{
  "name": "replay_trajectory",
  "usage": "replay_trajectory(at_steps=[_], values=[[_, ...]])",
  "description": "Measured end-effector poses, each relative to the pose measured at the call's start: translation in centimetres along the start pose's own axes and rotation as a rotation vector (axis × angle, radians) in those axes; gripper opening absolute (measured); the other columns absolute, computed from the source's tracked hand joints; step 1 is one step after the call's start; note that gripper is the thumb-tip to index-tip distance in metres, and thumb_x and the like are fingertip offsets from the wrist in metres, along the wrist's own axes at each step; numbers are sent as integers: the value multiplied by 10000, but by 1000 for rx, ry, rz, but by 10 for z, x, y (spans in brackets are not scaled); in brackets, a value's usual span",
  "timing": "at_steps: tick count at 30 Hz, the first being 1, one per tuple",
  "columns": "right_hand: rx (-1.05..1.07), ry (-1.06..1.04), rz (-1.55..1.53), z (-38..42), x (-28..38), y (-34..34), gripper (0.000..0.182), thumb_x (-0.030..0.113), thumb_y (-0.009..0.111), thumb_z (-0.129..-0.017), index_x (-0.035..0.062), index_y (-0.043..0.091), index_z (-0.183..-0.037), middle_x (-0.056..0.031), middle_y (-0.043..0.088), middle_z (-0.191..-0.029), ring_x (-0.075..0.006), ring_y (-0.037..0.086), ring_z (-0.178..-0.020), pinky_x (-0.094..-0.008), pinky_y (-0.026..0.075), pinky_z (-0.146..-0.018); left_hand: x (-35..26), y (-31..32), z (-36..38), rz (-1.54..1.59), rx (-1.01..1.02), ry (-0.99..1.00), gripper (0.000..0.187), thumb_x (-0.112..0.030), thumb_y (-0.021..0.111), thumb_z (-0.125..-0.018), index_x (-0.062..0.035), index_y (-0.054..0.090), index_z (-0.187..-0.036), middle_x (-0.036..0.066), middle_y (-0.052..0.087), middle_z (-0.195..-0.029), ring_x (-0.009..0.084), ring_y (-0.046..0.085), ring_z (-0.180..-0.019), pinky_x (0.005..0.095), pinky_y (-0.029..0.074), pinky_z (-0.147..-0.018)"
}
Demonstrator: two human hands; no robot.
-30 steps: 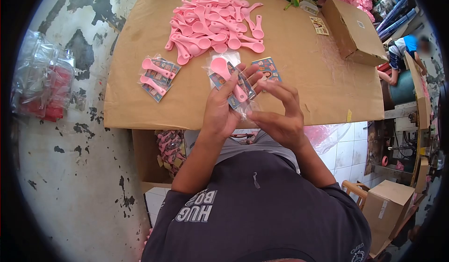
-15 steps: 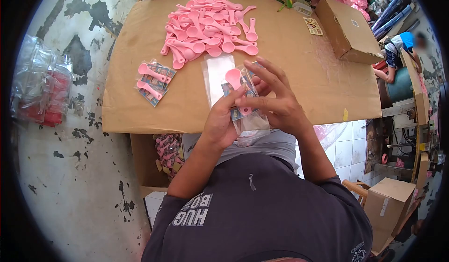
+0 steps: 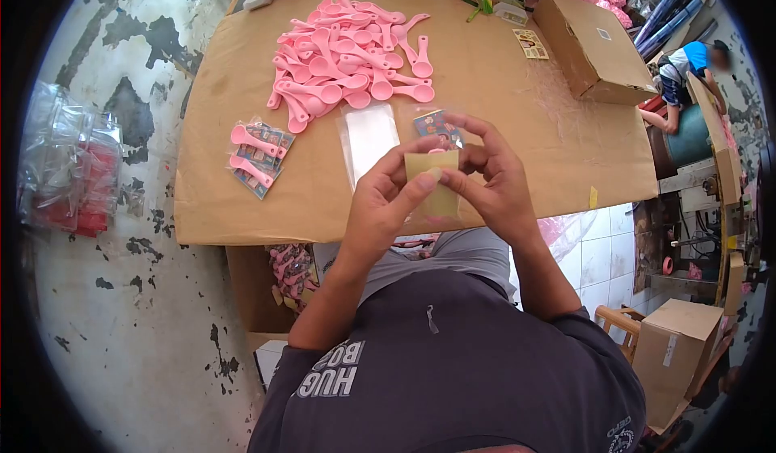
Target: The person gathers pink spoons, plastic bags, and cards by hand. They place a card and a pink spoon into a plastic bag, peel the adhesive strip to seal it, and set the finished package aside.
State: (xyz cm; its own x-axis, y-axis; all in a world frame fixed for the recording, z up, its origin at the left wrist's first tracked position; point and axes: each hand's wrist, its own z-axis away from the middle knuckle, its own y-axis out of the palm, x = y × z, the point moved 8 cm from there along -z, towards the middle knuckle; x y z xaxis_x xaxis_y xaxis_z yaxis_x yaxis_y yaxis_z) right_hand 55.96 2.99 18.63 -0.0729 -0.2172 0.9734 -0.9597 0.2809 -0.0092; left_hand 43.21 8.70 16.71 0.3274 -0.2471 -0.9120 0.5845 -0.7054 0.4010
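Above the table's front edge, my left hand (image 3: 386,198) and my right hand (image 3: 495,185) pinch a small packet (image 3: 432,162) between thumbs and fingers. Its pale yellow-green side faces me, and a bit of pink shows at its top edge. The rest of its contents is hidden. Just beyond my fingers lies a blue printed card (image 3: 432,122). Clear plastic bags (image 3: 372,139) lie flat left of it. Further left are two pink spoons (image 3: 252,170) in clear packets with printed cards. A large heap of pink measuring spoons (image 3: 339,61) covers the table's back left.
Brown paper covers the table (image 3: 485,73). A cardboard box (image 3: 594,49) stands at the right, beside a small yellow printed card (image 3: 530,44). Plastic bags (image 3: 77,158) hang or lie at the far left. Another person (image 3: 687,77) sits at the far right.
The packet has been turned: its blue printed front with the pink spoon faced me before, and now the pale yellow-green side does. Both thumbs have come together on it.
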Motion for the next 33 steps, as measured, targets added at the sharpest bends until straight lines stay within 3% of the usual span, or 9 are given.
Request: replay_trajectory(at_steps=[1,7,11,14,16,19,25,31,33], values=[[21,36,-3,1,-6,4,598,66,736,-919,39,456,-1447,11,629,-781,-49,548,-710,-206,441,-701,2,-1,0,46,-45,-18,400,-132,626,-1009,45,540,-1357,146,625,-1326,190,642,-1149,311,561,-919],[63,147,-82,8,-11,16,605,72,737,-920,42,439,-1445,-17,667,-820,-73,636,-799,-217,469,-719,9,-13,8,78,-165,-82,358,-133,619,-1011,50,575,-1315,124,711,-1145,145,721,-899,254,615,-574],[41,177,-129,8,-18,9,549,88,740,-919,38,486,-1403,-34,687,-862,-108,671,-844,-254,503,-740,8,-21,12,2,-178,-20,369,-134,623,-1009,21,574,-1341,95,743,-1033,123,714,-824,248,601,-565],[-173,-139,285,1,10,-8,471,98,758,-893,45,574,-1324,-88,689,-978,-180,670,-907,-303,529,-761,-1,-14,17,-146,-209,-80,419,-135,632,-1004,3,546,-1391,134,749,-1046,94,699,-850,233,581,-677],[-255,-469,627,6,43,-4,371,81,780,-838,56,670,-1191,-124,663,-1104,-261,641,-1001,-345,533,-781,-6,-9,18,-200,-235,49,471,-113,644,-997,-39,517,-1444,120,756,-1018,70,683,-818,198,535,-691],[-246,-601,762,6,53,7,315,45,780,-794,60,707,-1101,-127,640,-1178,-301,609,-1042,-379,525,-814,1,-9,18,-475,-229,86,537,-85,654,-986,-56,475,-1492,34,713,-823,16,590,-672,172,428,-567],[-317,-688,882,11,53,8,295,18,770,-762,59,721,-1050,-89,671,-1162,-298,610,-1008,-402,506,-849,-8,8,18,-615,-194,84,596,-50,683,-947,-66,477,-1506,-113,313,-597,8,280,-543,227,236,-507],[-344,-692,867,12,49,4,258,-7,757,-725,44,696,-971,-70,700,-1098,-290,620,-985,-402,506,-857,-7,13,19,-705,-140,103,597,-112,674,-942,-105,483,-1507,-37,204,-707,81,218,-596,248,222,-525],[-333,-662,810,9,47,1,228,-11,748,-739,41,687,-952,-83,701,-1096,-292,631,-995,-395,508,-870,-9,13,19,-730,-117,60,606,-111,668,-948,-102,463,-1518,-9,282,-649,62,269,-578,235,262,-528]])
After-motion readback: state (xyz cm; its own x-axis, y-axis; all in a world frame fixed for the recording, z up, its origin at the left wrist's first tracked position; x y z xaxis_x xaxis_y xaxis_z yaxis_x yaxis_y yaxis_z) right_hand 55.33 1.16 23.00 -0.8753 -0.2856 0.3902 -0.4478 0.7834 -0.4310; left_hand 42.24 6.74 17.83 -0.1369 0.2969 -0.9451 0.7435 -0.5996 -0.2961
